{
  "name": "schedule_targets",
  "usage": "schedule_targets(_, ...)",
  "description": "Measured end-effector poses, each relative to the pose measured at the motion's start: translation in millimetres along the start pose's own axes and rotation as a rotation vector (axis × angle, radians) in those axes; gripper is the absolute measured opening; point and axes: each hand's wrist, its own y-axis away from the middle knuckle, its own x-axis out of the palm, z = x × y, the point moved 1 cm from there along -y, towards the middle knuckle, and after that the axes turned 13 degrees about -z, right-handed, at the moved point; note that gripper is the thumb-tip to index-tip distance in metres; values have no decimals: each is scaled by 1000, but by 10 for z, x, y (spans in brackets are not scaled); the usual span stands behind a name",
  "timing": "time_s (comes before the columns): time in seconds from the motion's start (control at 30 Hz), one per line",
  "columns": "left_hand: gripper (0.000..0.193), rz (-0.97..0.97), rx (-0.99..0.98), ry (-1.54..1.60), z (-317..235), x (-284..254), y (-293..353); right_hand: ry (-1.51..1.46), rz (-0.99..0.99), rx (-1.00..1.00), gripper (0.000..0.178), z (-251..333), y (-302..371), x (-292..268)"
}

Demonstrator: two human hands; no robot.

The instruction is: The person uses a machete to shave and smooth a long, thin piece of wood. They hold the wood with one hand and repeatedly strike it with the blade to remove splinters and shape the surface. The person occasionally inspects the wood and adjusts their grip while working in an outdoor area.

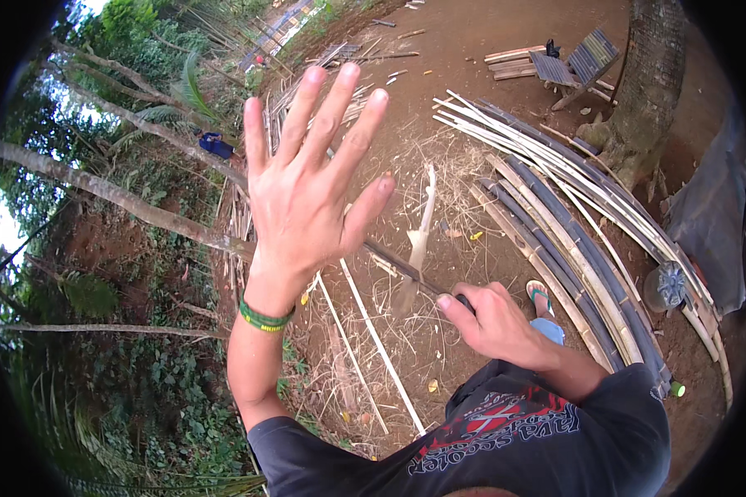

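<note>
- Tool (402, 263), long and dark, gripped in the right hand (493, 325) near the middle, pointing left
- Left hand (302, 199) raised at left, spread wide
- Bamboo poles (587, 273) lying on the ground (464, 50), right

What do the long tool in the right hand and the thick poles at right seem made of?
Tool: probably metal, dull and dark, judging by its narrow, blade-like shape. Thick poles: likely bamboo, fairly smooth-surfaced, judging by the ringed joints.
</note>
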Motion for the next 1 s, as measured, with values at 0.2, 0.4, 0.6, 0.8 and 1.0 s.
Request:
schedule_targets(0.2, 75, -872, -483, 393, -213, 156, 712, -37, -33, 53, 46, -141, -69, 21)
schedule_targets(0.4, 35, -401, -739, 608, -1243, 253, 1650, -70, 3, 2, 39, -196, -188, 127)
schedule_targets(0.6, 20, -455, -775, 608, -1176, 308, 1592, -105, 75, 4, 44, -63, -246, 136)
schedule_targets(0.8, 18, -489, -822, 513, -1070, 386, 1625, -10, 68, 113, 50, -946, -478, 282)
schedule_targets(1.0, 13, -527, -807, 502, -988, 414, 1566, -152, 80, 40, 54, -880, -464, 332)
